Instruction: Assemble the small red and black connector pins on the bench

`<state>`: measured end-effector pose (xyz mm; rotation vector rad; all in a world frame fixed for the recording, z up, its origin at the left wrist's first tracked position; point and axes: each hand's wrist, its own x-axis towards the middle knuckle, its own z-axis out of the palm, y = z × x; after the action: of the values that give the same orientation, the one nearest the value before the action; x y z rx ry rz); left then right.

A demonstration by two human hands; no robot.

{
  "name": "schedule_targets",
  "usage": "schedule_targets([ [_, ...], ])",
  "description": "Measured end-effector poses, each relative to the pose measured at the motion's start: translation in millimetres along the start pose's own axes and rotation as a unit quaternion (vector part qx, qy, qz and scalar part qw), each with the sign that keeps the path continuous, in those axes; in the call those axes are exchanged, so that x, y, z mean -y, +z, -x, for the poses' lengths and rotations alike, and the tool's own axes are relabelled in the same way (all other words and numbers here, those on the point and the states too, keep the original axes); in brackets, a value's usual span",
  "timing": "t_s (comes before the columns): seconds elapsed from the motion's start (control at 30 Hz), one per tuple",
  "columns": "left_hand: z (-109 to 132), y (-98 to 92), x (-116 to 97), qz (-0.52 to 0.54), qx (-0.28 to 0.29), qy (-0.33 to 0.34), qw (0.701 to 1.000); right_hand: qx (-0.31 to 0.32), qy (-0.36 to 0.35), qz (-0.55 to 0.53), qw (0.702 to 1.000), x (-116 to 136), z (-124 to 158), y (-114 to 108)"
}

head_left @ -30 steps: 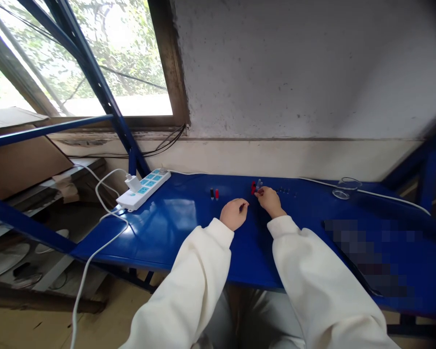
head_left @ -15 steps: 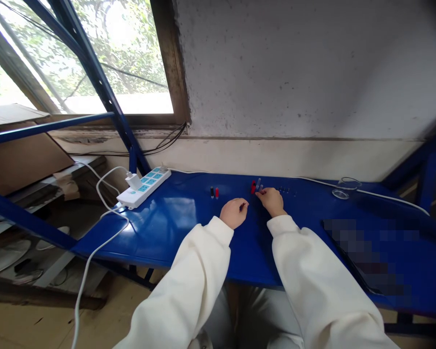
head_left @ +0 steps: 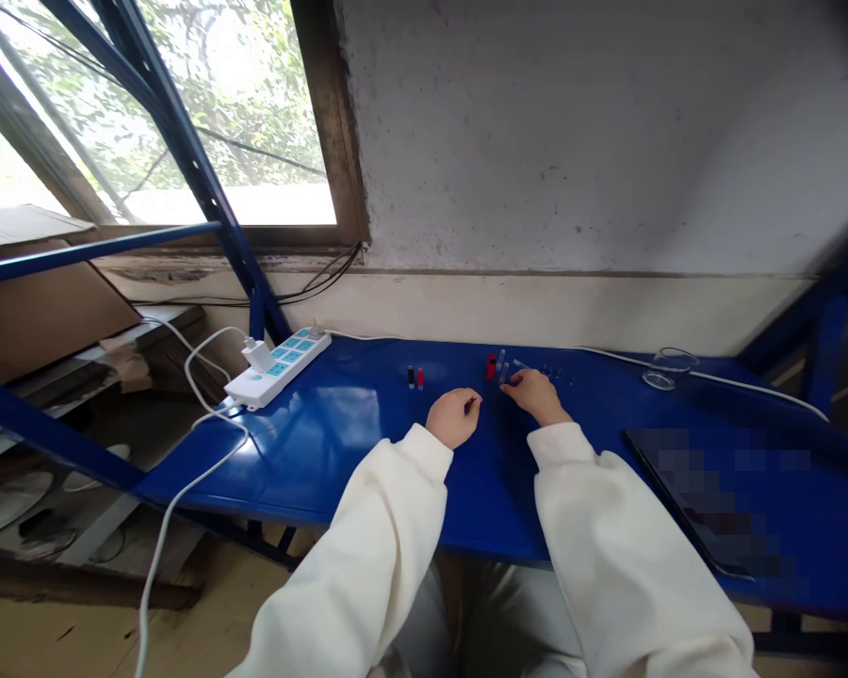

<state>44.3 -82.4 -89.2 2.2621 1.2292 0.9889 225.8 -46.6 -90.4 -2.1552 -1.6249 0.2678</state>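
My left hand (head_left: pixel 453 415) rests on the blue bench (head_left: pixel 353 443) with its fingers curled in; whether it holds anything is hidden. My right hand (head_left: pixel 535 391) lies further back, its fingertips pinched beside a small red piece (head_left: pixel 491 366) and a small clear piece (head_left: pixel 501 363). A thin clear stick (head_left: pixel 521 364) shows just past the fingers. A black and a red cap (head_left: pixel 415 378) stand side by side left of my left hand. Several tiny dark bits (head_left: pixel 555 372) lie in a row right of my right hand.
A white power strip (head_left: pixel 279 367) with a plugged charger and white cable lies at the bench's left end. A clear glass dish (head_left: pixel 660 375) and a white cable (head_left: pixel 742 388) sit at the back right. A dark flat tablet (head_left: pixel 707 499) lies near the right front edge.
My right hand has slid slightly right and flattened toward the bench beside the red piece. My left hand has stayed put.
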Motion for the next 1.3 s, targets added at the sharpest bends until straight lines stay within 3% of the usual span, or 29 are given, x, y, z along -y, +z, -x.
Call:
schedule_targets([
  [0.23, 1, -2.1, -3, 0.002, 0.005, 0.0, 1.0, -0.114, 0.005, -0.049, 0.992, -10, -4, -37],
  [0.33, 1, -2.2, -5, -0.002, 0.007, 0.006, 1.0, -0.135, -0.003, -0.053, 0.989, -14, -12, -49],
  [0.47, 1, -2.7, -6, -0.004, 0.011, 0.007, 1.0, -0.113, -0.034, -0.004, 0.993, -13, -23, -49],
  [0.63, 1, -3.5, -6, -0.008, 0.011, 0.006, 1.0, -0.098, -0.128, 0.181, 0.97, -2, -31, -37],
  [0.9, 1, -1.3, -5, -0.014, 0.009, 0.009, 1.0, -0.031, -0.128, 0.305, 0.943, 0, -51, -17],
  [1.13, 1, -1.9, -5, -0.018, 0.008, 0.012, 1.0, -0.018, -0.127, 0.311, 0.942, 7, -49, -10],
  [1.3, 1, -2.5, -5, -0.014, 0.009, 0.014, 1.0, -0.008, -0.092, 0.253, 0.963, 14, -43, -25],
])
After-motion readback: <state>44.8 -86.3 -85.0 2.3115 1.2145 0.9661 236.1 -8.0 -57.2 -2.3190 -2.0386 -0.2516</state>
